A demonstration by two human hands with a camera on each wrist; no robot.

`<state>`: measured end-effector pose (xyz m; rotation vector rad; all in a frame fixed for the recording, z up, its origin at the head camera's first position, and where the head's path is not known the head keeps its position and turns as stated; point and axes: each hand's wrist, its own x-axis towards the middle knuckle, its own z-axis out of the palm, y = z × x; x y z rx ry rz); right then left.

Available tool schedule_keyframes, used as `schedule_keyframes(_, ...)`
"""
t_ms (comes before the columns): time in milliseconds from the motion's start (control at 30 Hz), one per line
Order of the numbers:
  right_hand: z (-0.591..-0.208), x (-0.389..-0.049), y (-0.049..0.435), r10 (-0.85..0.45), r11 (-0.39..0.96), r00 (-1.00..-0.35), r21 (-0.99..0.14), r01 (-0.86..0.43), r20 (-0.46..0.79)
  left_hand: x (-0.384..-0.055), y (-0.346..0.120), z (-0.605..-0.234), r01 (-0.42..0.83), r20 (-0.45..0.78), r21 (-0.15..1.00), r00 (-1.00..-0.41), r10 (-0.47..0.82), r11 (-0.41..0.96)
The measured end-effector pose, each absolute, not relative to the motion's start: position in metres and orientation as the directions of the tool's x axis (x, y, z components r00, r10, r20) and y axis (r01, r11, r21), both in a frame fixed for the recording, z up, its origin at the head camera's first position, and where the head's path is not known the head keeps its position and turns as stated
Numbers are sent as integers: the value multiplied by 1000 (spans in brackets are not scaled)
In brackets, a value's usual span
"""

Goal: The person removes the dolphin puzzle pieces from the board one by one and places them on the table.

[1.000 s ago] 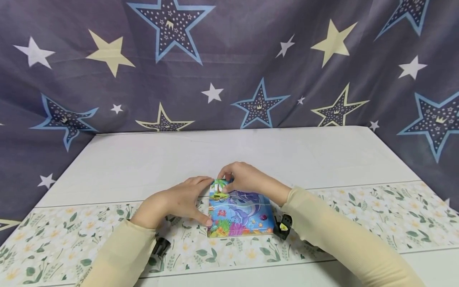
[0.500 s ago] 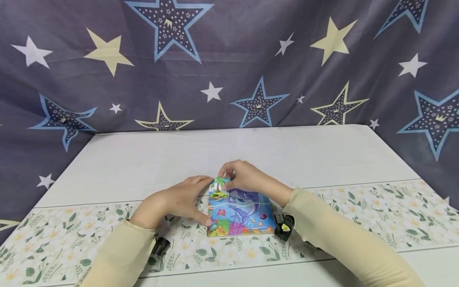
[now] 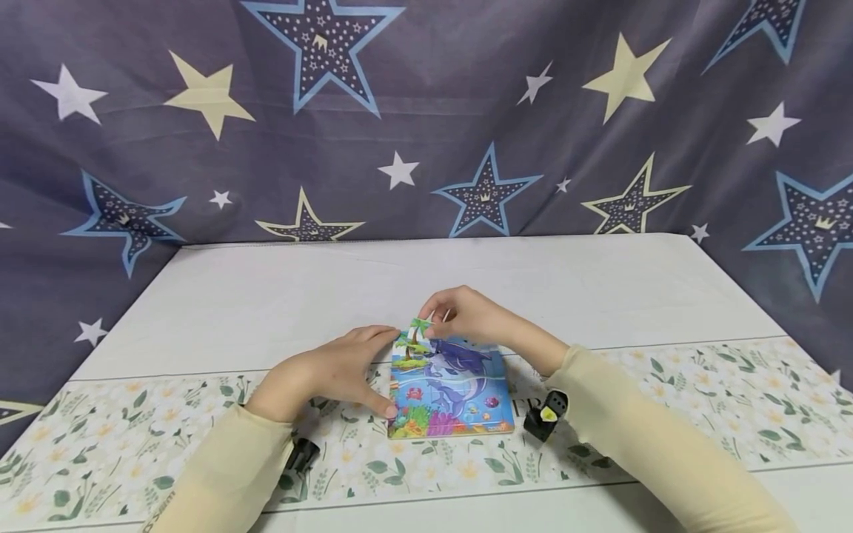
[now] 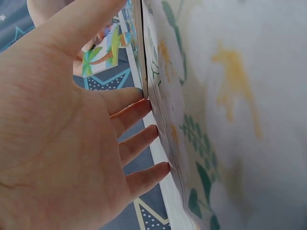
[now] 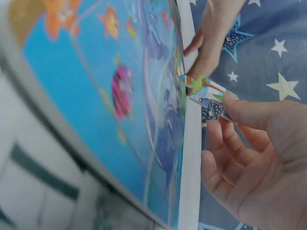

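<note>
A dark star-patterned curtain (image 3: 440, 96) hangs behind the white table (image 3: 566, 277); in the head view, a sea-scene puzzle board (image 3: 460, 414) lies mostly on the floral strip (image 3: 133, 451), the left hand (image 3: 326, 374) spread wide at its left edge, the right hand (image 3: 469, 317) pinching a tilted palm-tree piece (image 3: 417, 334) at its far left corner. The left wrist view shows straight, parted fingers (image 4: 139, 143); the right wrist view shows the piece between thumb and fingertips.

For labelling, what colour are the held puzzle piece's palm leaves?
Palm leaves are green, clearest in left wrist view.
</note>
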<state>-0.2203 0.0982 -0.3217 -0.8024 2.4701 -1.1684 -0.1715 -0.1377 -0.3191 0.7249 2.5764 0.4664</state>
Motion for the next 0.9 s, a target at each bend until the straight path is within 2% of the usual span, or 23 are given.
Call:
schedule_keyframes(500, -318, -231, 140, -494, 520, -867, -779, -350, 60, -170, -138, -321, 417, -295, 427, -774, 560, 802)
schedule_keyframes(733, -317, -243, 166, -392, 542, -911, -767, -342, 129, -171, -138, -320, 415, -299, 417, -777, 553, 809)
schedule_keyframes(900, -321, -253, 185, -343, 569, -930, -759, -316, 130, -170, -135, -320, 424, -311, 385, -777, 548, 820)
